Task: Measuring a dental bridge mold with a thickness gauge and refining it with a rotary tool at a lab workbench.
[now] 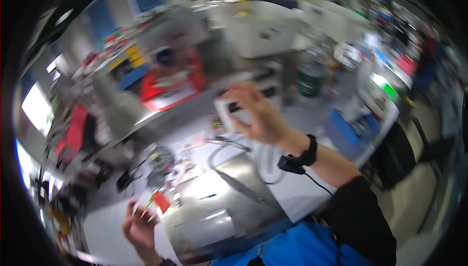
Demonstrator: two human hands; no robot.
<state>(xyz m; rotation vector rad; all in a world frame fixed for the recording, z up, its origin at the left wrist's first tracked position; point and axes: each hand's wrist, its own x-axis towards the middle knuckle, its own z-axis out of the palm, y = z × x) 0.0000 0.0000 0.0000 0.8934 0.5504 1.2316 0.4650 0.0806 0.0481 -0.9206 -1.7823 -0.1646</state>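
My right hand (261, 115) reaches over a white box-shaped device (225, 112) with dark parts on its front. Thumb and fingers are apart there; blur hides whether they touch it. Low on the left, my left hand (141, 227) is raised with fingers loosely bent and apart, holding nothing visible. Near it lie a small red piece (161, 201) and a small clear item (174, 197). Between my hands a metal plate (195, 207) carries a slim grey tool (239, 186), a short blue piece (208, 196) and a clear flat packet (214, 224).
Behind the plate lie cables and a grey metallic part (160, 159). A red tray (199, 73) and a white bin (261, 29) stand farther back. A green-labelled bottle (310, 78) is right of my right hand, with a blue tray (358, 129) beyond. A black chair (399, 154) stands at right.
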